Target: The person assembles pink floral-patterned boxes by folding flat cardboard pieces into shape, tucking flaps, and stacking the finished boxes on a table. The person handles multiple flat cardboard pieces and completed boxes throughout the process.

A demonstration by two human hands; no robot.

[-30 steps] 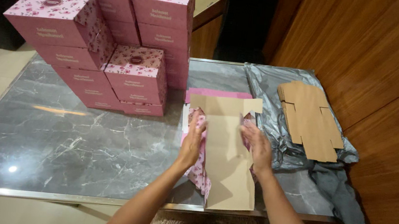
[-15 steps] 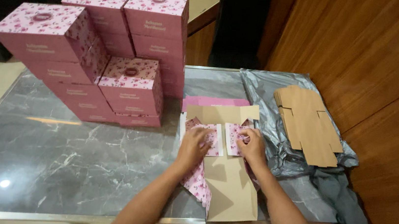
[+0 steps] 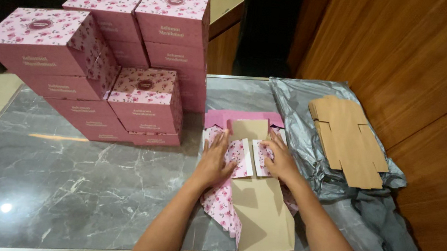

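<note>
Pressed flat with left hand (image 3: 214, 162) and right hand (image 3: 280, 160), fingers spread, pinning folded flaps of box blank (image 3: 261, 212). Kept on counter (image 3: 74, 176) for firm backing.

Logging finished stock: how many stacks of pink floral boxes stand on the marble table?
4: front left, back left, back right, low one nearest the hands; more may hide behind.
</note>
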